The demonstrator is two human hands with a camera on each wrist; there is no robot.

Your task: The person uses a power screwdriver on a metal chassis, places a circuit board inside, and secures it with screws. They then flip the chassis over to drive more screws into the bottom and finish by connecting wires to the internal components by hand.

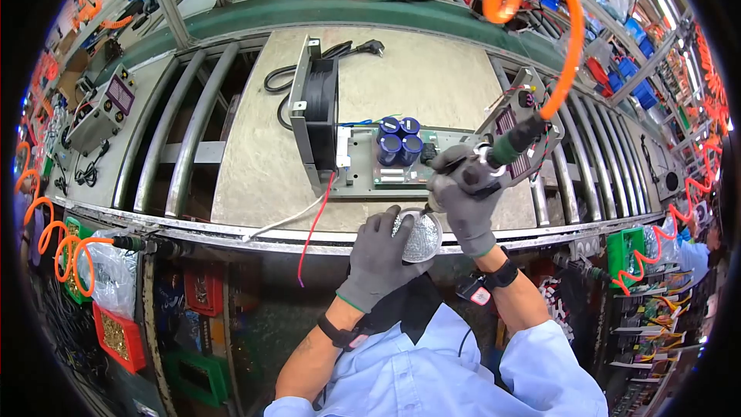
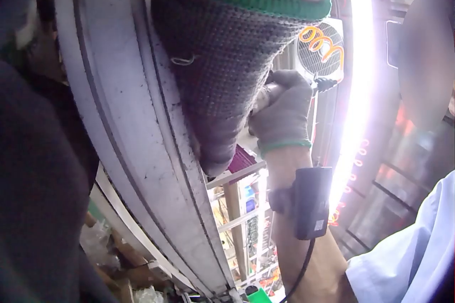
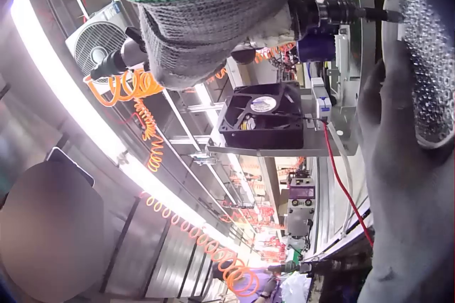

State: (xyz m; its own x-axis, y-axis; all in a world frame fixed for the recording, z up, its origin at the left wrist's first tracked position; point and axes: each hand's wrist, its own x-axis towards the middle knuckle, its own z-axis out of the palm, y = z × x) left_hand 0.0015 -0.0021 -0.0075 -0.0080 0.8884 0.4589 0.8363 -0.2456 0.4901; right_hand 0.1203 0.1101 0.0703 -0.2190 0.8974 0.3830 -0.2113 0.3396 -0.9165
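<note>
At the front edge of the bench my gloved left hand (image 1: 374, 262) holds a round dish (image 1: 441, 233) filled with small shiny metal pieces that look like screws. My gloved right hand (image 1: 467, 212) grips an air screwdriver (image 3: 334, 13) with an orange coiled hose (image 1: 575, 38) on its green fitting. In the right wrist view the bit (image 3: 384, 15) reaches the dish's rim, close over the pieces. Behind both hands lies a metal chassis (image 1: 359, 185) with a circuit board (image 1: 401, 177), blue capacitors (image 1: 390, 144) and an upright black fan (image 1: 320, 108).
A red wire (image 1: 315, 232) and a white cable (image 1: 285, 220) hang toward the bench's front edge. A black power cord (image 1: 282, 77) lies behind the fan. Metal rollers (image 1: 185, 139) flank the board. Parts bins, among them a red bin (image 1: 120, 336), sit below left.
</note>
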